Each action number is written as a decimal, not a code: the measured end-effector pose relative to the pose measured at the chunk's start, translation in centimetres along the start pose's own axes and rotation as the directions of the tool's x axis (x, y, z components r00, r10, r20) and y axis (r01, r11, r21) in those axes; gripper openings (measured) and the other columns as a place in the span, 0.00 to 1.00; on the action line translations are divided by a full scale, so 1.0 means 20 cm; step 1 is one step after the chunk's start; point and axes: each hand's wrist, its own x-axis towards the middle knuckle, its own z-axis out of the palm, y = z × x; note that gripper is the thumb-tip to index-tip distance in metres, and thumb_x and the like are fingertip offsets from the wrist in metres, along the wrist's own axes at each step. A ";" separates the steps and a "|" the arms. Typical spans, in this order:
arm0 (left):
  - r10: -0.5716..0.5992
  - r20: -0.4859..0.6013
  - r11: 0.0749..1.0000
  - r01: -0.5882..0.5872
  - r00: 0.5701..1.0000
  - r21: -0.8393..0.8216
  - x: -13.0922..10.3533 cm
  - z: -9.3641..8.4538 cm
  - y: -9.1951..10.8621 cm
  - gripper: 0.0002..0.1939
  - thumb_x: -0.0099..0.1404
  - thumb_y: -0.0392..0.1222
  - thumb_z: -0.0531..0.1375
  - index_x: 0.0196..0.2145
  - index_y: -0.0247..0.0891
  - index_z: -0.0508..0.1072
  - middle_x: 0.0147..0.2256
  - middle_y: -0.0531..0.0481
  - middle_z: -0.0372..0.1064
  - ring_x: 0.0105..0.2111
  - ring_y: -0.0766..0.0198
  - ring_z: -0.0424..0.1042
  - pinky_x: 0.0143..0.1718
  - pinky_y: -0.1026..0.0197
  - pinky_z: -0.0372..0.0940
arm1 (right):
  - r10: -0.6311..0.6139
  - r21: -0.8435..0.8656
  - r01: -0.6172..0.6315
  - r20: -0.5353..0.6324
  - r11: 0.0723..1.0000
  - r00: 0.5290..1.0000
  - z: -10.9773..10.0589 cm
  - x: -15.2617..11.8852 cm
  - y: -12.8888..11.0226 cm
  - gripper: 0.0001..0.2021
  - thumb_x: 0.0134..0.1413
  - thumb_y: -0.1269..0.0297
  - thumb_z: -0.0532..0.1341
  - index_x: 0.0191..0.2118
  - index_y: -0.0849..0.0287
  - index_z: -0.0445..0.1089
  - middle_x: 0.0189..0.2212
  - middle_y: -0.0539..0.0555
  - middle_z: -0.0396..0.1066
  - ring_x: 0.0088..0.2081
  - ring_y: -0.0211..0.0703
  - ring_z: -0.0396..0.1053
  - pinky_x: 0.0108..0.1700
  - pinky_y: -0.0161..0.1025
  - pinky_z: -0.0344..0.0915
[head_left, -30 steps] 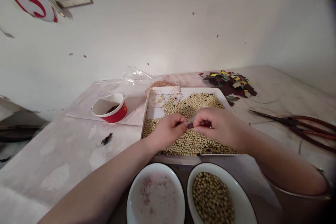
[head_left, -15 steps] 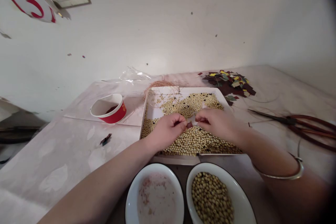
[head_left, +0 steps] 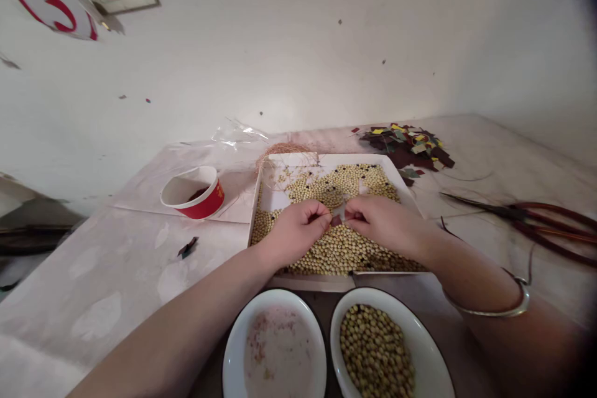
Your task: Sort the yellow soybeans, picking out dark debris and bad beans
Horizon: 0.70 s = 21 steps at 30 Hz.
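Over the shallow white box (head_left: 407, 196), my left hand (head_left: 301, 230) pinches a small dark red square piece (head_left: 336, 221) at its fingertips. My right hand (head_left: 385, 221) is closed in a pinch just right of the piece; whatever is between those fingers is hidden or too small to name. Yellowish round beads or beans (head_left: 336, 255), with a few dark ones, lie spread in the box below both hands. Close in front stand a white bowl of larger tan beads or beans (head_left: 375, 348) and a pale bowl (head_left: 280, 348) with reddish specks.
A red and white paper cup (head_left: 205, 202) stands on the left, a dark scrap (head_left: 187, 247) nearer me. Reddish fine threads (head_left: 286, 150) lie at the box's back edge. At back right are a pile of coloured scraps (head_left: 410, 148) and, nearer, large scissors (head_left: 517, 212).
My right hand has moved slightly left, closer to the dark red piece and my left hand. My left hand stays nearly still.
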 end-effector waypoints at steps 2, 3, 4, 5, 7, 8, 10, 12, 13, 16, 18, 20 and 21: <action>-0.012 -0.003 1.000 0.012 1.000 -0.004 0.00 0.00 0.00 0.09 0.61 0.41 0.51 0.26 0.36 0.64 0.23 0.56 0.59 0.25 0.69 0.57 0.26 0.67 0.53 | -0.008 0.045 0.010 -0.038 0.999 0.999 -0.03 -0.01 -0.03 0.06 0.51 0.70 0.56 0.24 0.59 0.65 0.21 0.48 0.64 0.24 0.36 0.60 0.26 0.33 0.52; -0.012 -0.004 1.000 0.012 1.000 -0.007 0.00 0.00 0.00 0.09 0.61 0.41 0.51 0.26 0.36 0.64 0.23 0.56 0.58 0.25 0.69 0.57 0.26 0.67 0.53 | -0.016 0.076 0.021 -0.071 0.997 0.997 -0.04 -0.02 -0.05 0.06 0.51 0.69 0.56 0.25 0.58 0.65 0.21 0.48 0.64 0.24 0.36 0.60 0.26 0.33 0.52; -0.007 -0.004 1.000 0.007 1.000 -0.010 0.00 0.00 -0.01 0.09 0.61 0.42 0.51 0.26 0.36 0.64 0.23 0.56 0.58 0.25 0.69 0.57 0.26 0.67 0.53 | -0.029 0.105 0.040 -0.107 0.994 0.994 -0.05 -0.02 -0.07 0.05 0.52 0.69 0.57 0.26 0.58 0.65 0.22 0.48 0.64 0.25 0.36 0.60 0.26 0.33 0.52; 0.001 -0.004 1.000 -0.001 1.000 -0.012 0.00 0.00 -0.01 0.09 0.61 0.42 0.51 0.26 0.36 0.64 0.23 0.56 0.58 0.25 0.69 0.57 0.26 0.67 0.53 | -0.049 0.123 0.067 -0.141 0.990 0.989 -0.05 -0.02 -0.09 0.05 0.52 0.69 0.57 0.27 0.58 0.66 0.23 0.48 0.65 0.26 0.36 0.61 0.27 0.33 0.53; 0.011 -0.004 1.000 -0.011 1.000 -0.019 0.00 0.00 -0.01 0.10 0.61 0.42 0.51 0.25 0.36 0.64 0.23 0.56 0.58 0.25 0.69 0.57 0.26 0.67 0.53 | -0.103 0.109 0.125 -0.187 0.986 0.977 -0.04 -0.03 -0.12 0.03 0.52 0.69 0.58 0.28 0.58 0.66 0.25 0.48 0.65 0.28 0.37 0.62 0.30 0.34 0.54; 0.012 -0.005 1.000 -0.012 1.000 -0.025 0.01 0.00 -0.02 0.10 0.61 0.42 0.51 0.25 0.36 0.64 0.23 0.56 0.58 0.25 0.69 0.57 0.26 0.67 0.53 | -0.130 0.085 0.149 -0.199 0.985 0.971 -0.04 -0.03 -0.13 0.03 0.52 0.69 0.58 0.28 0.58 0.66 0.26 0.49 0.66 0.30 0.38 0.62 0.31 0.34 0.55; 0.005 -0.005 0.999 -0.005 1.000 -0.037 0.00 0.00 -0.02 0.10 0.61 0.42 0.51 0.25 0.36 0.64 0.23 0.56 0.58 0.25 0.69 0.57 0.26 0.67 0.52 | -0.148 0.041 0.161 -0.215 0.986 0.965 -0.02 -0.03 -0.14 0.04 0.52 0.70 0.58 0.28 0.58 0.66 0.27 0.49 0.66 0.31 0.39 0.62 0.32 0.35 0.55; 0.000 0.004 0.999 0.000 1.000 -0.053 0.00 0.00 -0.02 0.10 0.62 0.42 0.51 0.25 0.36 0.64 0.23 0.56 0.58 0.25 0.69 0.56 0.25 0.67 0.52 | -0.132 0.026 0.142 -0.230 0.990 0.964 -0.02 -0.03 -0.14 0.04 0.53 0.71 0.58 0.28 0.58 0.65 0.27 0.50 0.66 0.32 0.39 0.63 0.32 0.35 0.55; 0.000 0.007 0.998 0.001 1.000 -0.058 0.00 0.00 -0.02 0.10 0.62 0.42 0.51 0.26 0.36 0.64 0.23 0.56 0.58 0.24 0.69 0.56 0.25 0.67 0.52 | -0.123 0.028 0.133 -0.235 0.991 0.964 -0.02 -0.04 -0.14 0.04 0.53 0.71 0.58 0.28 0.58 0.65 0.27 0.50 0.66 0.32 0.39 0.63 0.32 0.35 0.55; 0.002 0.004 0.998 -0.002 1.000 -0.060 0.00 0.00 -0.02 0.10 0.62 0.43 0.51 0.26 0.36 0.64 0.23 0.56 0.57 0.24 0.69 0.56 0.25 0.67 0.52 | -0.130 0.029 0.140 -0.230 0.990 0.964 -0.02 -0.03 -0.13 0.04 0.53 0.71 0.58 0.28 0.58 0.66 0.28 0.50 0.66 0.32 0.39 0.63 0.33 0.35 0.56; 0.001 0.002 0.998 -0.001 1.000 -0.060 0.00 0.00 -0.02 0.10 0.62 0.43 0.51 0.26 0.36 0.64 0.23 0.56 0.57 0.25 0.69 0.56 0.25 0.67 0.52 | -0.141 0.016 0.148 -0.226 0.989 0.964 -0.02 -0.02 -0.13 0.04 0.53 0.71 0.58 0.28 0.59 0.66 0.28 0.50 0.66 0.32 0.40 0.63 0.34 0.36 0.56; -0.002 0.008 0.998 0.003 1.000 -0.065 0.00 0.00 -0.01 0.10 0.62 0.43 0.51 0.26 0.36 0.64 0.23 0.56 0.58 0.25 0.69 0.57 0.26 0.67 0.53 | -0.118 0.018 0.126 -0.228 0.992 0.966 -0.03 -0.02 -0.12 0.04 0.52 0.71 0.58 0.28 0.59 0.66 0.27 0.50 0.66 0.31 0.39 0.62 0.33 0.36 0.56; -0.004 0.011 0.998 0.005 1.000 -0.065 0.00 0.00 -0.01 0.10 0.62 0.43 0.51 0.26 0.36 0.64 0.23 0.56 0.58 0.25 0.69 0.57 0.26 0.67 0.53 | -0.095 0.044 0.107 -0.223 0.993 0.970 -0.04 -0.02 -0.11 0.04 0.52 0.71 0.58 0.28 0.59 0.66 0.26 0.49 0.66 0.30 0.38 0.62 0.31 0.35 0.55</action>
